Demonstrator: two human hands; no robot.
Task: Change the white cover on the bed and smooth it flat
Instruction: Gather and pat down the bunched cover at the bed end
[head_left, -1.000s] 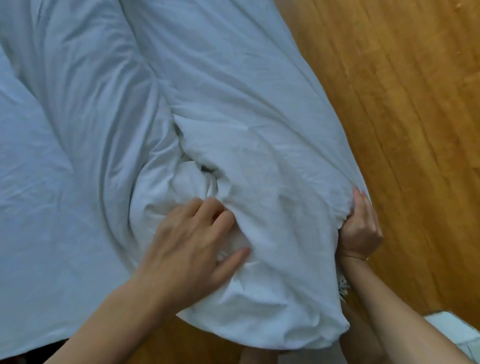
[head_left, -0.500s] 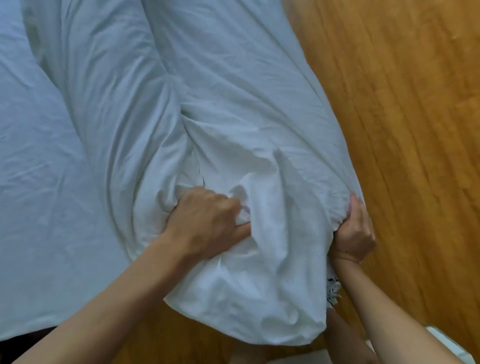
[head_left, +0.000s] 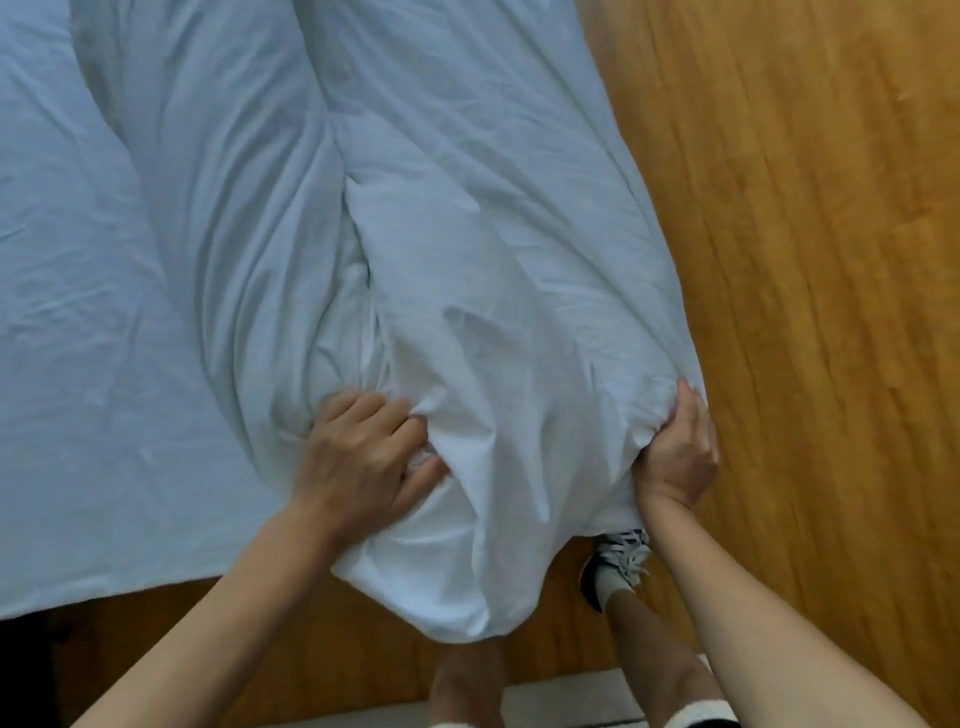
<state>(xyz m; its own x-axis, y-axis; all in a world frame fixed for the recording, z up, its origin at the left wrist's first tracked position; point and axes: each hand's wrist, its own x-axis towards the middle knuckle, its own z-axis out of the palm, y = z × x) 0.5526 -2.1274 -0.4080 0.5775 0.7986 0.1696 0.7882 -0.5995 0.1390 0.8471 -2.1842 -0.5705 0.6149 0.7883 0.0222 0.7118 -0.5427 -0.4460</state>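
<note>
Wooden floor (head_left: 805, 260) | white cover (head_left: 493, 312) bunched between hands | left hand (head_left: 363, 457), right hand (head_left: 675, 457) both clutch it

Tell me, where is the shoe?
In the head view, the shoe is low and right, on the wooden floor, beside the right forearm, just under the white cover.

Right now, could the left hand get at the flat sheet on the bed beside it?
Probably yes. The left hand grips a fold of the bunched white cover, and the flat sheet lies open right beside it with nothing between; it would have to let go first.
</note>
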